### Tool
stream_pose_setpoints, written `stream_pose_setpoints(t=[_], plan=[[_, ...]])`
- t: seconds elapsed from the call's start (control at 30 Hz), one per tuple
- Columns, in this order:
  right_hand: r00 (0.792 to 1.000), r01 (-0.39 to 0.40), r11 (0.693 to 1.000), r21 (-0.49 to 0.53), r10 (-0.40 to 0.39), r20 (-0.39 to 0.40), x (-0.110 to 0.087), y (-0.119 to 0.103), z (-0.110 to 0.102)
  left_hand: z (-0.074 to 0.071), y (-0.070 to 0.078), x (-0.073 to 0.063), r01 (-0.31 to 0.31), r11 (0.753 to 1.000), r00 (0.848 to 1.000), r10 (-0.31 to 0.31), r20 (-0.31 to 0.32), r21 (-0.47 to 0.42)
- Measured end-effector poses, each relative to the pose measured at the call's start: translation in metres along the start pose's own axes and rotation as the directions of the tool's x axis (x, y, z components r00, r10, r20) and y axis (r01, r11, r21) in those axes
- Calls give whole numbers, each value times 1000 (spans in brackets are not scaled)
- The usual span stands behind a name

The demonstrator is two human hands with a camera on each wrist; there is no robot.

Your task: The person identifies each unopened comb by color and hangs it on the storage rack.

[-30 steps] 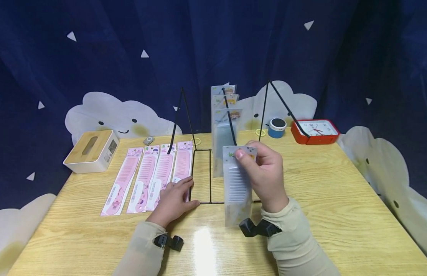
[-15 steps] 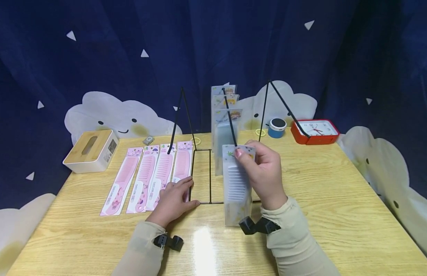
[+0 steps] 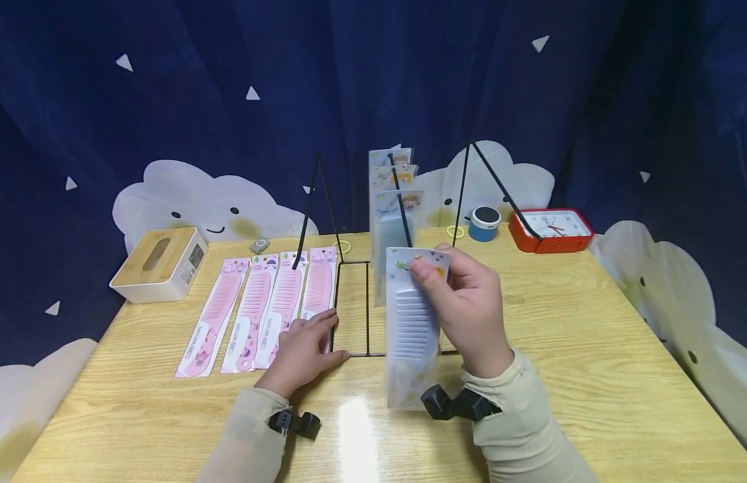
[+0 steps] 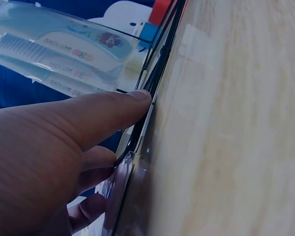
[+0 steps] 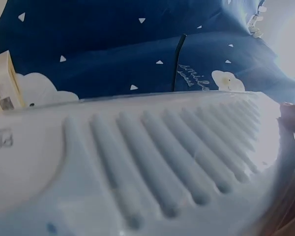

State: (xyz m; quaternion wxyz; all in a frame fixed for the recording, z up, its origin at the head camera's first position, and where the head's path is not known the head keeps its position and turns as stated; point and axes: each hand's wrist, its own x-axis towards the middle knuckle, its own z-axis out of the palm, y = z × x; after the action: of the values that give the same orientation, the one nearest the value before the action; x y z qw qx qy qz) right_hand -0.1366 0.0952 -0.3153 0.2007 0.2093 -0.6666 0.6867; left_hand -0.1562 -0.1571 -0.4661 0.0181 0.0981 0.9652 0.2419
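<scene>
My right hand (image 3: 472,312) pinches the top of a packaged pale blue comb (image 3: 412,329) between thumb and fingers; it hangs upright. Just behind its top edge is the front of the rack's middle hook (image 3: 405,218); whether they touch I cannot tell. Several packaged blue combs (image 3: 394,221) hang farther back on that hook. My left hand (image 3: 303,349) rests at the front left corner of the black wire rack (image 3: 368,308), thumb along the front wire (image 4: 152,93), other fingers at the side wire. In the right wrist view the comb (image 5: 162,157) fills the front.
Several packaged pink combs (image 3: 213,315) lie side by side on the table (image 3: 560,376), left of the rack. A tissue box (image 3: 162,265) stands at far left. Behind the rack, to the right, are a blue speaker (image 3: 484,225) and a red clock (image 3: 551,231). Other hooks (image 3: 496,178) jut forward.
My right hand has drawn the held comb slightly toward me, so it looks a bit larger. The left hand has stayed in place.
</scene>
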Motion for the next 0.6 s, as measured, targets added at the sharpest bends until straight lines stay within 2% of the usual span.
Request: stream_pose_setpoints(t=[0.13, 0.3, 0.6], plan=[[998, -54, 999, -1, 54, 10, 1, 4, 0, 0, 0, 0, 0, 1000, 1000, 0, 2, 0], [997, -78, 997, 7, 77, 26, 2, 7, 2, 0, 0, 0, 4, 1000, 1000, -4, 4, -4], [993, -115, 993, -32, 114, -39, 1, 3, 4, 0, 0, 0, 6, 1000, 1000, -6, 6, -3]])
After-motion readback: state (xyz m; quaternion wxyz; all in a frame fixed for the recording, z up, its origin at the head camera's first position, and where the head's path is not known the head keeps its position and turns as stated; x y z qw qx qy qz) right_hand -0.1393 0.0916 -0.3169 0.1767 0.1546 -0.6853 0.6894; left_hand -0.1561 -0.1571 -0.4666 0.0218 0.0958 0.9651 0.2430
